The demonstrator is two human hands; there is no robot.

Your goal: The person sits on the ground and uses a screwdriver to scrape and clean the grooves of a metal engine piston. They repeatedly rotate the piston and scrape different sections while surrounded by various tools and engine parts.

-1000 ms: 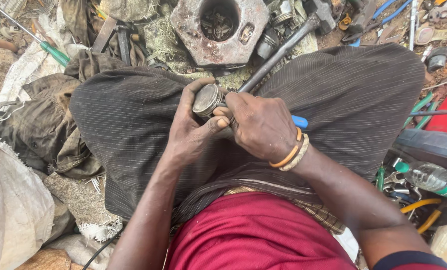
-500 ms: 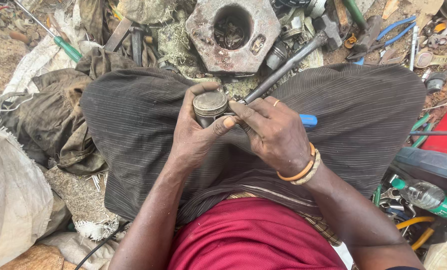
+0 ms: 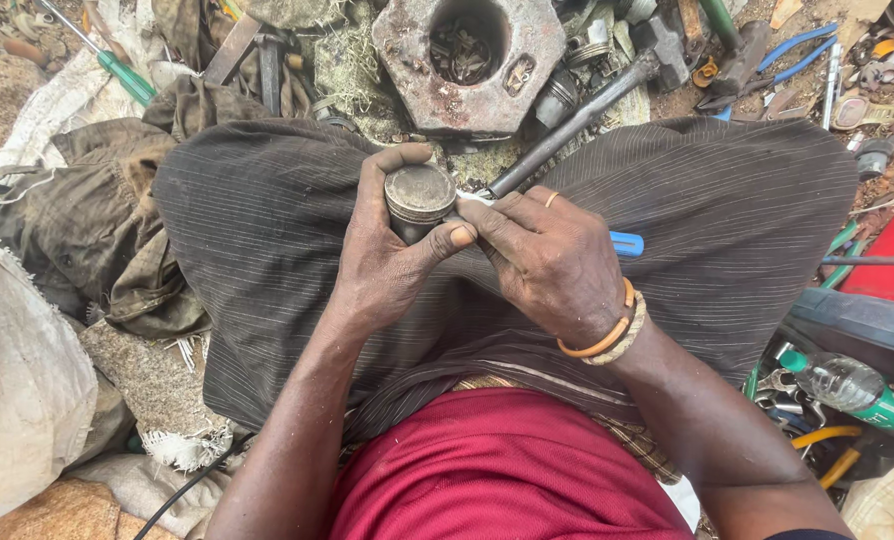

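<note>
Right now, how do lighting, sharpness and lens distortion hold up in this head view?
Head view: soft even daylight, no hard shadows or glare; the left hand, the round metal part it grips and the right hand are sharp; wide-angle bending stretches the edges, around the white sack and green bottle.

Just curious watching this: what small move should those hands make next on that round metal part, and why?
Probably turn the piston a little in the left hand. That hand grips it upright over the lap, while the right hand presses a blue-handled tool against its side. Only that side faces the tool, so turning would bring a new patch round.
</note>
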